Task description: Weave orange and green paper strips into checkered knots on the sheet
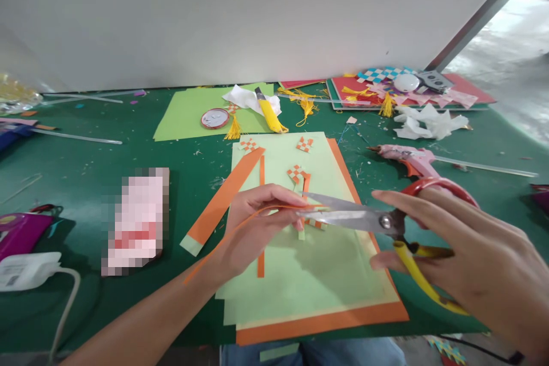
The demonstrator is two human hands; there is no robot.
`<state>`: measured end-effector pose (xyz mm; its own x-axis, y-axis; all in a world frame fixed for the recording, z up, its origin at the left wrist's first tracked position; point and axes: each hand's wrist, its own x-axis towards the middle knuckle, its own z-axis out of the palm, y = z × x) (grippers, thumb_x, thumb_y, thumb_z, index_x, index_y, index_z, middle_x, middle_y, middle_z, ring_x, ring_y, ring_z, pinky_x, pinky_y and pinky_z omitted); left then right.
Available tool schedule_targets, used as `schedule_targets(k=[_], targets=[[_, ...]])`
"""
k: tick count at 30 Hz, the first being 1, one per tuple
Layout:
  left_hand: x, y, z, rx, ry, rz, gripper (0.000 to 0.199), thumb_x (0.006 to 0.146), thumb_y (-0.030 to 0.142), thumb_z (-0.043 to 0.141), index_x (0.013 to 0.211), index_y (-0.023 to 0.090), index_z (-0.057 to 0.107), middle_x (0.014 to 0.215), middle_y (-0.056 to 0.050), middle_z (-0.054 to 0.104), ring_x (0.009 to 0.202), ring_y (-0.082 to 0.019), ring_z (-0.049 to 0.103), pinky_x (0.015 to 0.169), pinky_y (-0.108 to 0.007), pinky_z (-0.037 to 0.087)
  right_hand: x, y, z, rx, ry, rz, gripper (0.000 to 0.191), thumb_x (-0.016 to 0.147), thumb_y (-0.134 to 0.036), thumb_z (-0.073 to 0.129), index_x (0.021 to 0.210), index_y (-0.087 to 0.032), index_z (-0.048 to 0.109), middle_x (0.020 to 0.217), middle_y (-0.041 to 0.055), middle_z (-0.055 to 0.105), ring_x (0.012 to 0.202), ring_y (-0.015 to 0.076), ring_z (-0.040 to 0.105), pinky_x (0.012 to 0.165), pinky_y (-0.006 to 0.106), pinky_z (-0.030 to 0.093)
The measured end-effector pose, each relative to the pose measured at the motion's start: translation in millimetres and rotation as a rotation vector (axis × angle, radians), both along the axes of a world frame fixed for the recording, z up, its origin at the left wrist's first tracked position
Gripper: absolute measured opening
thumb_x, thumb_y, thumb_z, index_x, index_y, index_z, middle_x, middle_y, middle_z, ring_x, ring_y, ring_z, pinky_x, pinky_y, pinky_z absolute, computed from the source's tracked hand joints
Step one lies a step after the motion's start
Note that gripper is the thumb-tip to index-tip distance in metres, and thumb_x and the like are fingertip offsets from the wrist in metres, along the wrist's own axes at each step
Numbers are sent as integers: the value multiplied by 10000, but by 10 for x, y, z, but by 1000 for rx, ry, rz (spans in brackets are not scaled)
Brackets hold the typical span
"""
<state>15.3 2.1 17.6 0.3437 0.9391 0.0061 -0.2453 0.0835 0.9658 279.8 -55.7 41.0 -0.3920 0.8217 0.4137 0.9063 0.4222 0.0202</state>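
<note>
Green tabletop [189,168] runs back to a pale wall [240,17]; taking the blade tips as clock centre, a white plug [30,271] lies between eight and nine, with a blurred-out pinkish object [139,217] nearer at nine. Next comes a wide orange strip [227,200], its lower end off the pale green sheets [343,274]. Above those sheets, the left hand [257,231] pinches a thin orange strip [278,206] between thumb and fingertips, its tail trailing over the wrist toward eight. At twelve sits a checkered piece [295,173]. Narrowly parted, the scissors [364,218] meet the thin strip's end; a clean snip probably wants it flat, square to the blades, fingertips kept back. Between two and three rests a pink glue gun [407,154]; past it, toward four, the right hand [472,246] grips the handles, fingers spread.
</note>
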Motion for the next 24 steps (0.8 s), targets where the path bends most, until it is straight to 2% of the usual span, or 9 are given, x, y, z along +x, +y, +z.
schedule_targets(k=[3,8,19,24], targets=[[8,-3,0,-15,-55,4,56,747,173,776,761,169,722,795,-39,734,653,-148,688,592,-233,552,12,66,14,-17,5,19,644,839,-698,461,1263,-219,535,1063,106,634,974,279,641,749,389,557],[16,-19,51,-90,-21,-53,78,738,205,789,728,174,719,832,-65,750,760,-194,711,600,-261,580,-41,139,34,-33,-49,121,613,871,-658,441,1253,-187,526,971,109,615,915,280,624,756,417,552],[38,-1,103,-142,-11,-12,114,695,178,813,703,137,707,719,-34,720,617,-138,679,566,-214,558,-89,153,10,-56,-26,161,588,870,-595,526,1281,-176,547,929,96,640,864,256,618,729,409,546],[32,-10,100,-164,1,1,115,692,177,816,690,146,705,739,-40,738,675,-163,707,571,-207,564,-98,123,7,-100,1,166,569,884,-551,540,1320,-186,533,931,100,652,845,250,627,707,415,560]])
